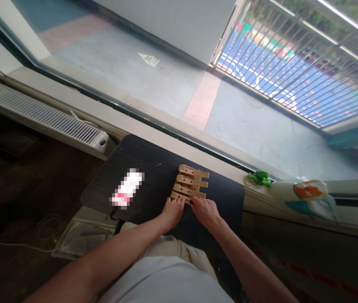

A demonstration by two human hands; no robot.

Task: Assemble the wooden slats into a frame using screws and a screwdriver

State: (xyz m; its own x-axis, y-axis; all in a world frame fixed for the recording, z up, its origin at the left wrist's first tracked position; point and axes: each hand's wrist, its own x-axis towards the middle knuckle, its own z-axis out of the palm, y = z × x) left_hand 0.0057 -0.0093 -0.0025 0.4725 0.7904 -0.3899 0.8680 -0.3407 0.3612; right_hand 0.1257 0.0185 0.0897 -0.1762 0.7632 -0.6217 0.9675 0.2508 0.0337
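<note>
Touching wooden rack (192, 182), both hands (172, 213) (206, 211)

My left hand (173, 212) and right hand (206, 210) nearly meet in front of me, fingers curled. Both bare forearms reach forward, converging.

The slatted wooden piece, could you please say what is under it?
The slatted wooden piece rests on the black table. Anything beneath is covered; left hand and right hand partly hide its near edge.

The slatted block (191, 182) lies on the table (156, 185), right of the pixelated patch (127, 188), before the windowsill (166, 142).
</note>
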